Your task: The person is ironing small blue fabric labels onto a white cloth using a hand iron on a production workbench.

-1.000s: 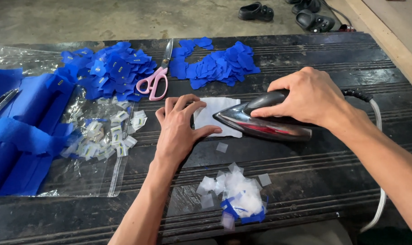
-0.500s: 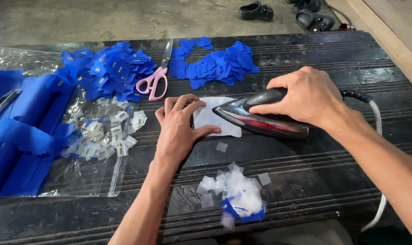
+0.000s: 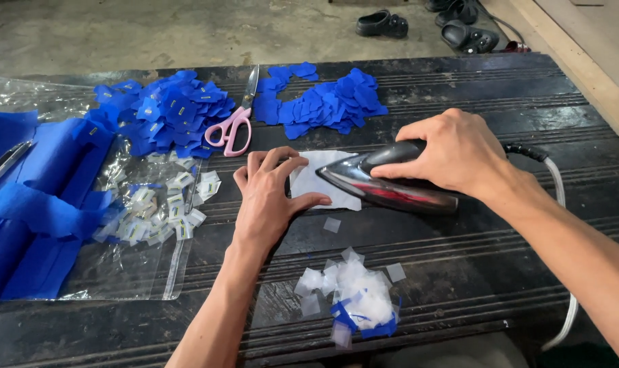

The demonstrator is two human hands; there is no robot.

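The right hand (image 3: pixel 459 153) closes around the dark handle of an electric iron (image 3: pixel 391 184), fingers wrapped over the top and thumb along the near side. The iron lies near the middle of the black table (image 3: pixel 500 272), its pointed metal tip directed toward the table's left edge. The tip rests on a white cloth sheet (image 3: pixel 319 178) that lies flat at the table's centre. A white cord (image 3: pixel 561 204) leaves the rear of the iron and runs toward the right edge and then the near edge.

The left hand (image 3: pixel 268 197) lies flat and open on the left part of the white cloth sheet, fingers spread, gripping nothing; the fingertips press the sheet to the table just beside the iron tip.

Pink-handled scissors (image 3: pixel 236 123) lie closed beyond the left hand, toward the far edge, between two heaps of blue fabric cutouts: a left heap (image 3: pixel 159 112) and a right heap (image 3: pixel 326 102). A clear plastic bag (image 3: pixel 139 238) lies flat on the left side of the table, with small white-and-blue tags (image 3: pixel 159 211) scattered on it. Folded blue fabric (image 3: pixel 30 204) covers the left edge, and a pen (image 3: pixel 6 163) lies on it. A pile of white scraps (image 3: pixel 353 296) with some blue pieces sits near the near edge, in front of the iron. One small white square (image 3: pixel 332 224) lies alone between this pile and the sheet. Dark shoes (image 3: pixel 384 24) stand on the floor beyond the far edge.
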